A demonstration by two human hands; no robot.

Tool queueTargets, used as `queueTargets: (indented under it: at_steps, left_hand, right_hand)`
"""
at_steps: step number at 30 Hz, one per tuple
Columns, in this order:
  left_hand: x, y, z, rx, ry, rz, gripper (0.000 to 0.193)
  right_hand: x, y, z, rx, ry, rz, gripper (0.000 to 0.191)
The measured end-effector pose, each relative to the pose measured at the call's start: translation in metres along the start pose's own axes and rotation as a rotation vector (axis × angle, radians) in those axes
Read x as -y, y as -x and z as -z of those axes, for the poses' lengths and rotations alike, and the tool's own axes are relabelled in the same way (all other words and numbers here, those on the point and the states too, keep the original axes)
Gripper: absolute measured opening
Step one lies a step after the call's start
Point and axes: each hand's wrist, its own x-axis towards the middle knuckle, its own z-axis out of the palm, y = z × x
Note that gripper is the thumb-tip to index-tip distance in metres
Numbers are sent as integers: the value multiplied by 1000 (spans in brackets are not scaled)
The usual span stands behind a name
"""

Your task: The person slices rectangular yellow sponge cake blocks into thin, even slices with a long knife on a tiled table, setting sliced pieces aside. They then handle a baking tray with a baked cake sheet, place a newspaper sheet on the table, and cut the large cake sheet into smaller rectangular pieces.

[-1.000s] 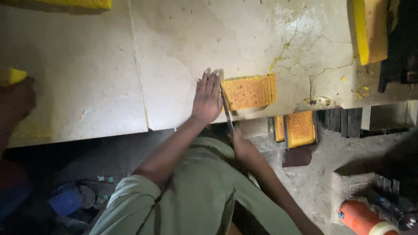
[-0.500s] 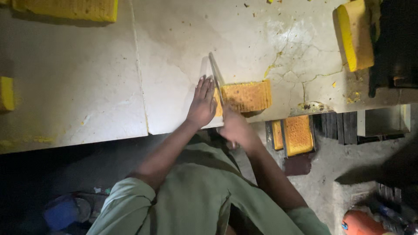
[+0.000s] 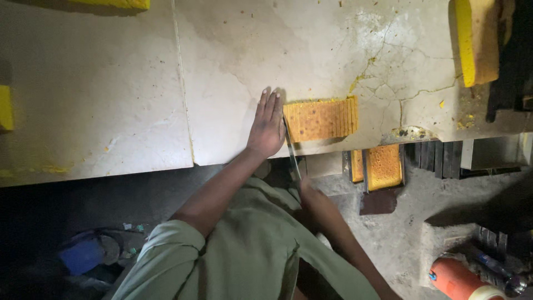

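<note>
On the pale stone slab (image 3: 233, 72), the left hand (image 3: 267, 126) lies flat and open, fingers straight, holding nothing, just beside the orange sliced block (image 3: 321, 118)

Between that palm and the block's left end runs a long knife (image 3: 290, 149), its blade at the cut face; the right hand (image 3: 312, 195) sits below the slab edge, closed around the knife's handle. Further right, under the slab, an orange slab piece in a tray (image 3: 384, 165) rests near dark metal moulds. A yellow block (image 3: 476, 40) stands at the far right corner, and a red cylinder (image 3: 455, 279) lies on the floor
</note>
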Motion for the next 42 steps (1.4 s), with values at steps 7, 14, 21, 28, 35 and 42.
queueTargets:
  at_steps: [7, 14, 21, 28, 35, 42]
  left_hand:
    - [6, 5, 6, -28, 120, -35, 72]
    - [6, 9, 10, 53, -93, 140, 72]
    - [8, 11, 6, 37, -147, 137, 73]
    - [8, 8, 8, 66, -134, 161, 73]
    - [16, 11, 20, 93, -94, 118, 73]
    - [16, 12, 17, 68, -180, 138, 70]
  right_hand:
    - [41, -88, 20, -38, 29, -44, 80]
    - [95, -118, 78, -32, -128, -181, 74]
    - [39, -16, 23, -2, -68, 98, 90]
    - [27, -69, -22, -26, -13, -64, 95]
    - [68, -113, 56, -158, -54, 91, 87]
    - [78, -73, 31, -32, 73, 27, 88]
